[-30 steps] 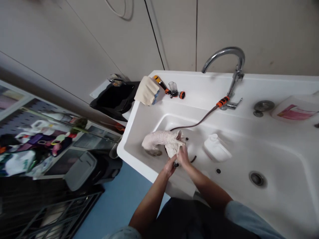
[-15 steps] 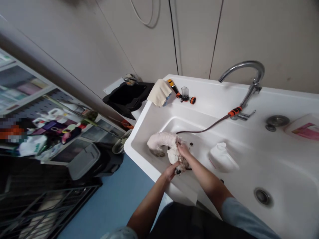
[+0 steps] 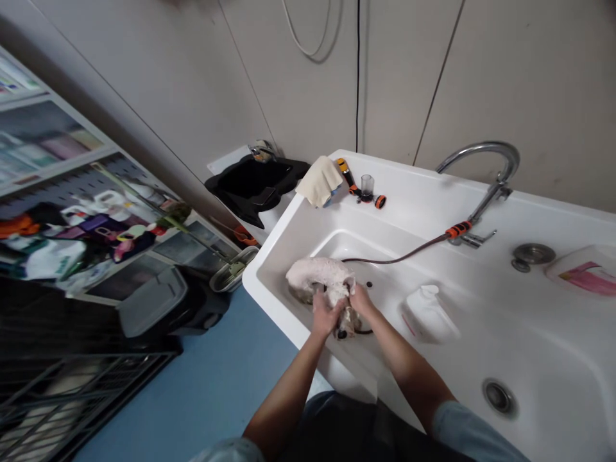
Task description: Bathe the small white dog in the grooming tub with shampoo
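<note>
A small wet white dog stands at the left end of a white tub. Its head points toward me, between my hands. My left hand grips the left side of the head. My right hand holds the right side, fingers pressed into the wet fur. A thin dark hose runs from the orange coupling on the chrome tap down into the tub behind the dog.
A white bottle lies in the tub beside my right arm, with a drain further right. On the rim sit a beige cloth, an orange spray nozzle and a pink-labelled container. Left are a black basin, shelves, a grey bin.
My left hand has slid up from under the dog's muzzle onto the side of its head. My right hand stayed on the head. The view shifted, so the tub sits further right.
</note>
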`<state>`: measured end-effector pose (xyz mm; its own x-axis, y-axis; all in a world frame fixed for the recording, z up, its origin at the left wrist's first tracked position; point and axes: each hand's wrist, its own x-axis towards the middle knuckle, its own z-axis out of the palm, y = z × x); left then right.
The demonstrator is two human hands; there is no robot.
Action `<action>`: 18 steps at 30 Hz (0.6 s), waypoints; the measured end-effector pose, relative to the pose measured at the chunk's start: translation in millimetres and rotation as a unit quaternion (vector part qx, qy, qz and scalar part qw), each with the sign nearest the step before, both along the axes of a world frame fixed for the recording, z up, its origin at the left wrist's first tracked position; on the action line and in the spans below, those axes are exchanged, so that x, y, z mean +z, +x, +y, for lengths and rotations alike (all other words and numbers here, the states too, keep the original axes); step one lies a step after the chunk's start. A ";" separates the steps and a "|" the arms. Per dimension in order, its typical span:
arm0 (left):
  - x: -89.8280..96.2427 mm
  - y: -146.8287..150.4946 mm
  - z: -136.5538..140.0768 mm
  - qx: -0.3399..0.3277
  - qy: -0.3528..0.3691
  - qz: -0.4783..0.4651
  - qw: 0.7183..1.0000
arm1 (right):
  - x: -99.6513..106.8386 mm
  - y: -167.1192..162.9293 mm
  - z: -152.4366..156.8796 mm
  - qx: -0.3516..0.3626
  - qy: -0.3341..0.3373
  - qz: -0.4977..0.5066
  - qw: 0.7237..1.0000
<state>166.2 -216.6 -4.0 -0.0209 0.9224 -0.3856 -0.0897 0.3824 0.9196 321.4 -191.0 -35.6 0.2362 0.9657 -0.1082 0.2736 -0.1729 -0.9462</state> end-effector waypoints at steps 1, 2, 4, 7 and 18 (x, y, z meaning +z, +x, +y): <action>7.8 3.5 10.4 -0.016 0.030 0.091 0.995 | -0.6 -1.2 -2.4 0.002 0.017 0.019 1.000; 14.8 7.9 20.9 -0.051 0.045 0.175 0.982 | -2.2 -2.7 -4.9 -0.003 0.025 0.036 0.999; 24.1 17.7 39.0 -0.129 0.042 0.271 0.953 | -7.3 -5.5 -9.6 -0.036 0.008 0.060 0.998; 24.7 26.9 50.9 -0.145 0.041 0.295 0.944 | -16.7 -6.9 -16.2 -0.106 -0.018 0.077 0.991; 3.4 15.7 26.6 -0.087 0.074 0.249 0.962 | -36.1 -11.1 -57.3 -0.094 -0.019 0.098 0.991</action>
